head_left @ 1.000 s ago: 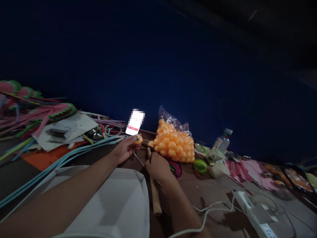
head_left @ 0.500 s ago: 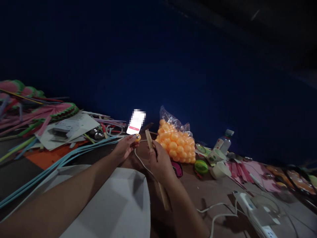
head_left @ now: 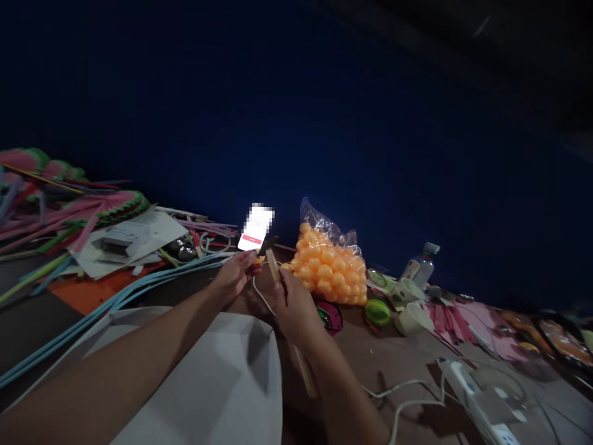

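Just left of the bag of orange balls (head_left: 331, 267), two hands meet over a cluttered table (head_left: 407, 364).
Far left of the bag lie pink paper fans (head_left: 115, 207) and blue strips (head_left: 139, 287). Nearer it, the left hand (head_left: 234, 279) pinches a small orange ball (head_left: 259, 260), fingers closed on it, beneath a lit phone (head_left: 256, 227). The right hand (head_left: 293, 304), at the bag's lower left, is wrapped tight around a wooden-handled tool (head_left: 273, 267) whose dark tip touches the ball. Right of the bag stand paper cups (head_left: 407, 318) and a bottle (head_left: 419, 266).
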Available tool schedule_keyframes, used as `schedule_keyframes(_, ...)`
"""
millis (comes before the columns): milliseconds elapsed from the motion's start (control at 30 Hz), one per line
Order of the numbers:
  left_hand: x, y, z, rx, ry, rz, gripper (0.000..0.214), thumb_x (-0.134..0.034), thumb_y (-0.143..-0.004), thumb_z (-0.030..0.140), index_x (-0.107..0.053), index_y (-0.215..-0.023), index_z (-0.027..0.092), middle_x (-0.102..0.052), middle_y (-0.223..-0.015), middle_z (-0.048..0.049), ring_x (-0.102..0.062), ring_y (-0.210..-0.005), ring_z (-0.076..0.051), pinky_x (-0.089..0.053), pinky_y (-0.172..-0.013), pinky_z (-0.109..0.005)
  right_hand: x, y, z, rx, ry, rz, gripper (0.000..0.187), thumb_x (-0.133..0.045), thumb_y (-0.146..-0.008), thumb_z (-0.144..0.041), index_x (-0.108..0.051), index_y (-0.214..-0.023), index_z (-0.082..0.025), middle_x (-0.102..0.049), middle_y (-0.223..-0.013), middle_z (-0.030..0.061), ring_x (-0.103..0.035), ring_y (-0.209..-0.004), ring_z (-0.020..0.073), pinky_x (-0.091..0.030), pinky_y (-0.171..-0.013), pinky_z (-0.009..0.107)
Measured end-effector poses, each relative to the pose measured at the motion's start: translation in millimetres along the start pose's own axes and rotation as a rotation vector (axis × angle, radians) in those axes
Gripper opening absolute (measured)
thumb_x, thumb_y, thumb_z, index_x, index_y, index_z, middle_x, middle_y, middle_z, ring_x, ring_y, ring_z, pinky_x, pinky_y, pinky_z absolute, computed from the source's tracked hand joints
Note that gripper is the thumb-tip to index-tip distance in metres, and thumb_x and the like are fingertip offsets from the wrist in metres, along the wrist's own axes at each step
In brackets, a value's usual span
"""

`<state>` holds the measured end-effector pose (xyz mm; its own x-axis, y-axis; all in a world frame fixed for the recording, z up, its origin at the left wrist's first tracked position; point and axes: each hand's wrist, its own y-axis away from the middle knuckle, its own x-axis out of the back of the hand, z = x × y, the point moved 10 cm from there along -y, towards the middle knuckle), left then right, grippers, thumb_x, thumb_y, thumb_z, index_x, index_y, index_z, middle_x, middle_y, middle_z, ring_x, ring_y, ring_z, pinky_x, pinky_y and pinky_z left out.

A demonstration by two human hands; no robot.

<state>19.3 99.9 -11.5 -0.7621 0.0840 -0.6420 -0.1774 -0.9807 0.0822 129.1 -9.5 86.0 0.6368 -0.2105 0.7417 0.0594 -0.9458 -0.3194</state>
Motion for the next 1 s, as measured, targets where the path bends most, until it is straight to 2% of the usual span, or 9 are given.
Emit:
schedule_keyframes(67,-0.8,0,1,-0.006,0.013,-0.012,0.013,-0.072,-0.071,0.020,-0.064,-0.079,0.013,-0.064,-0.075,-0.0029,-0.059,-0.066,-0.010,-0.048,-0.064,-0.021,-2,0,-1,0.001,-0.003,-0.014,0.040,-0.039,-0.089,-0.021,-0.050,-0.127,-0.013,-0.060,-0.120,0.0141,-0.056,-0.109,0.0234,-0.043,-0.095,0.038)
schedule_keyframes(200,2.0,-1,-1,-0.001,0.031,0.000,0.014,-0.073,-0.070,0.020,-0.064,-0.078,0.013,-0.065,-0.077,-0.0034,-0.060,-0.066,-0.010,-0.048,-0.064,-0.021,3,0,-1,0.006,-0.004,0.042,0.041,-0.037,-0.091,-0.023,-0.047,-0.129,-0.012,-0.058,-0.123,0.0151,-0.055,-0.111,0.0239,-0.043,-0.095,0.038)
schedule_keyframes(367,2.3,-2,-2,-0.005,0.038,-0.017,0.017,-0.073,-0.069,0.016,-0.065,-0.082,0.012,-0.065,-0.076,-0.0034,-0.060,-0.066,-0.011,-0.049,-0.063,-0.022,-4,1,-4,0.035,0.004,-0.015,0.037,-0.038,-0.089,-0.020,-0.050,-0.124,-0.016,-0.061,-0.118,0.0123,-0.058,-0.106,0.0225,-0.044,-0.093,0.037)
schedule_keyframes(500,7.2,-4,-2,-0.010,0.008,0.034,0.015,-0.073,-0.070,0.019,-0.065,-0.081,0.012,-0.066,-0.078,-0.0044,-0.060,-0.066,-0.010,-0.049,-0.063,-0.022,2,1,0,-0.001,-0.014,0.050,0.040,-0.039,-0.090,-0.021,-0.047,-0.128,-0.013,-0.058,-0.124,0.0153,-0.056,-0.111,0.0236,-0.043,-0.095,0.037)
schedule_keyframes(667,6.9,-4,-4,0.008,0.012,0.030,0.010,-0.069,-0.073,0.017,-0.064,-0.080,0.011,-0.064,-0.074,-0.0040,-0.060,-0.064,-0.010,-0.050,-0.062,-0.021,-8,1,-1,0.013,-0.058,-0.015,0.038,-0.038,-0.090,-0.019,-0.051,-0.125,-0.017,-0.061,-0.119,0.0117,-0.057,-0.108,0.0218,-0.043,-0.094,0.036)
schedule_keyframes(800,9.1,-3,-4,0.007,0.015,0.055,0.011,-0.070,-0.072,0.017,-0.063,-0.078,0.012,-0.064,-0.074,-0.0034,-0.060,-0.063,-0.010,-0.050,-0.061,-0.022,-5,2,2,0.008,-0.057,0.043,0.038,-0.040,-0.089,-0.020,-0.050,-0.126,-0.016,-0.060,-0.120,0.0123,-0.057,-0.109,0.0221,-0.043,-0.094,0.036)
schedule_keyframes(1000,9.2,-2,-4,0.016,-0.007,0.061,0.013,-0.072,-0.069,0.018,-0.063,-0.077,0.013,-0.063,-0.073,-0.0026,-0.060,-0.064,-0.011,-0.050,-0.061,-0.022,-8,1,7,-0.004,-0.073,0.037,0.036,-0.039,-0.090,-0.021,-0.052,-0.124,-0.017,-0.062,-0.117,0.0115,-0.059,-0.105,0.0213,-0.045,-0.091,0.035)
